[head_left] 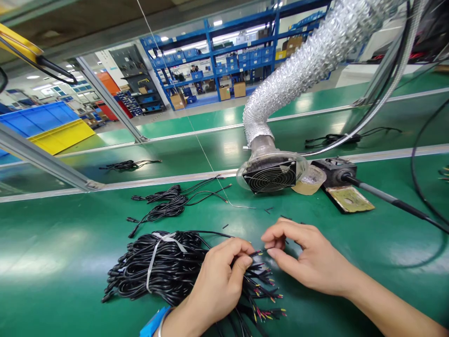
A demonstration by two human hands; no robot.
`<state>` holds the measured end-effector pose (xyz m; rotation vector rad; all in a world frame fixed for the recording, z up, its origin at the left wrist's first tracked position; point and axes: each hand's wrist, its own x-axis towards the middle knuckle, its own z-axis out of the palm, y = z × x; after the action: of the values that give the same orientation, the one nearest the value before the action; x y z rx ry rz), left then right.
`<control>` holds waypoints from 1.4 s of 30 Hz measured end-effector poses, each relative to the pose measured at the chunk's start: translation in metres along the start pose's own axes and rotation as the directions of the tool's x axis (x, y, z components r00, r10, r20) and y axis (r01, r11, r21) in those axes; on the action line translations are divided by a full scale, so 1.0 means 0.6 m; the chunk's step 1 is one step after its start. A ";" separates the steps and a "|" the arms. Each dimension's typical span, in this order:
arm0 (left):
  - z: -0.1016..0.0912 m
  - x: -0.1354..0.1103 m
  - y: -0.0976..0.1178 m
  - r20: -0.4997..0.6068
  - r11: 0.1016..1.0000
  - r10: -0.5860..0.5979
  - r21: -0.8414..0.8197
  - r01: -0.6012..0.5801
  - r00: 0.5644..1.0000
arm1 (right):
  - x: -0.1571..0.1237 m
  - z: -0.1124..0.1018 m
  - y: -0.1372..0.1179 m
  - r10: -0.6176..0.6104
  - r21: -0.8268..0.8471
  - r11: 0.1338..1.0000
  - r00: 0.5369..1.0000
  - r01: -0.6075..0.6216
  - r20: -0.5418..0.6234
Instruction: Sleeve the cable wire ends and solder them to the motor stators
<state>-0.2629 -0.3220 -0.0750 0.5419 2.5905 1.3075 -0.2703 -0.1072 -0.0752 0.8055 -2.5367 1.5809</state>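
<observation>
A big bundle of black cables [161,269], tied with a white strap, lies on the green bench [63,262] in front of me. Their stripped ends with red and yellow wires [266,299] fan out to the right. My left hand [217,281] rests on the bundle and pinches one wire end between thumb and forefinger. My right hand [308,257] meets it from the right, fingers pinched on the tip of the same wire [258,252]. A blue wrist strap [154,323] sits on my left wrist.
Two smaller coiled cables [168,203] lie farther back. A fume extractor fan [270,175] on a silver flexible duct [301,70] stands at the back, beside a tape roll [310,180] and a soldering iron in its stand [338,173]. More cables lie on the rear conveyor lanes.
</observation>
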 end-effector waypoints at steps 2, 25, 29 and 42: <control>0.000 0.000 0.000 0.001 1.000 0.002 0.002 -0.002 1.000 | 0.000 -0.001 0.000 0.009 0.005 1.000 1.000 -0.009 0.001; -0.028 -0.002 -0.004 0.089 0.986 0.045 0.155 -0.058 0.995 | 0.001 0.046 0.019 -0.163 0.048 0.986 0.983 0.159 0.081; -0.033 0.016 -0.010 -0.042 0.796 0.170 0.594 -0.112 0.985 | -0.003 0.045 0.019 -0.201 0.024 0.979 0.951 0.201 0.236; 0.002 0.044 -0.006 0.065 0.652 0.022 0.756 -0.063 0.998 | 0.056 -0.026 0.109 0.182 -0.510 0.830 0.975 -0.224 -0.131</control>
<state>-0.2873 -0.3124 -0.0786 0.7344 3.0088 0.1065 -0.3322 -0.0850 -0.1112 0.4089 -2.8537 0.8374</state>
